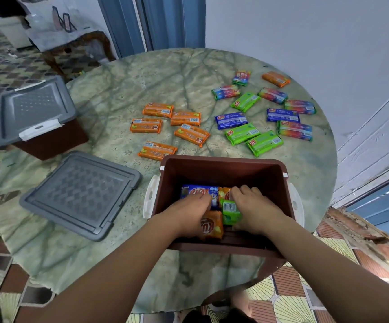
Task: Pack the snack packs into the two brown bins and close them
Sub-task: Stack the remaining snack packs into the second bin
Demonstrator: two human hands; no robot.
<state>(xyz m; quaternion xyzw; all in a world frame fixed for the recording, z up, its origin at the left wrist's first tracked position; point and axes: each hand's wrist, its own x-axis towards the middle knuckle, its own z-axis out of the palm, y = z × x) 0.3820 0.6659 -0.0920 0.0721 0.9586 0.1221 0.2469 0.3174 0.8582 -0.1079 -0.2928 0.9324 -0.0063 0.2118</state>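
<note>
The blue snack pack [199, 193] in the open brown bin [223, 169] reads, perhaps, "KUAT"; other print is illegible.

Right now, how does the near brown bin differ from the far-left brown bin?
The near brown plastic bin is open, its grey lid lying beside it on the table; the far-left brown bin has its grey lid on. The near bin holds snack packs, with both hands inside; the far bin's contents are hidden. Both have white side latches.

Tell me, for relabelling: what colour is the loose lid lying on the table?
Grey lid, clearest in the head view.
</note>
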